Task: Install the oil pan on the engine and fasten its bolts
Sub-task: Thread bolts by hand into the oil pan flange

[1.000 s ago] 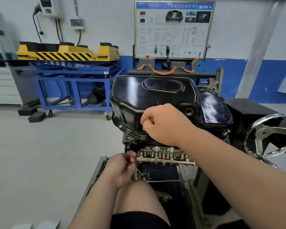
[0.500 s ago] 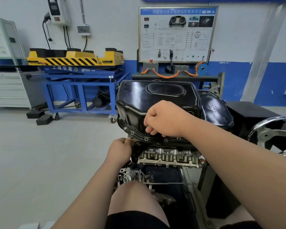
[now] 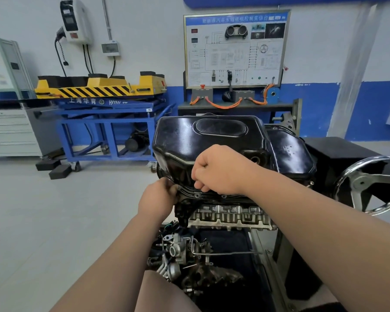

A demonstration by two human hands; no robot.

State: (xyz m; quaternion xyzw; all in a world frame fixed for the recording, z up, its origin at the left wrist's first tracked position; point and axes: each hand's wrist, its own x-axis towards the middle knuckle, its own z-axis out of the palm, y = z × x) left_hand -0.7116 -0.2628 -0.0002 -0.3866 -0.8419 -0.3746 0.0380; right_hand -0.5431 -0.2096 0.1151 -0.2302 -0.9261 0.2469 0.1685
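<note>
A glossy black oil pan (image 3: pixel 207 140) sits on top of the upturned engine (image 3: pixel 230 216), which is mounted on a stand in front of me. My right hand (image 3: pixel 218 170) is curled in a loose fist over the pan's near flange, fingertips pinched down at a bolt hole; whatever it pinches is hidden. My left hand (image 3: pixel 159 197) presses its fingers against the pan's left front corner, and I cannot see if they hold a bolt. Small bolt heads (image 3: pixel 223 196) show along the flange.
A chrome handwheel (image 3: pixel 369 185) of the stand sticks out at right. Loose engine parts (image 3: pixel 185 260) lie in the tray below, near my knee. A blue and yellow lift trolley (image 3: pixel 104 104) and a wiring display board (image 3: pixel 234 48) stand behind.
My left hand has risen from the parts tray up to the pan's left front corner. My right hand has stayed on the near flange. The camera has tilted down.
</note>
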